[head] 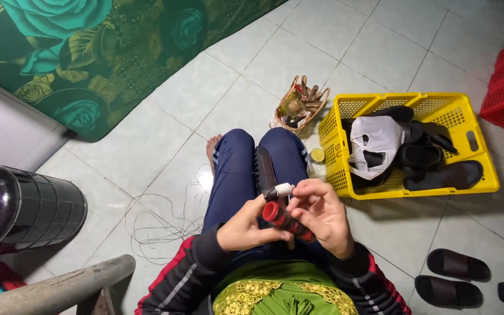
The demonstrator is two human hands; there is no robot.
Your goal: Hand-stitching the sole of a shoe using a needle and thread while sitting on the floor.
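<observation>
Seated on the pale tiled floor [275, 58] beside a yellow plastic crate [345, 111], a person's left hand [243, 227] and right hand [322, 213] both close around a red-capped dark cylinder [284, 219] — held over the lap, a dark strap [263, 169] just beyond.
</observation>
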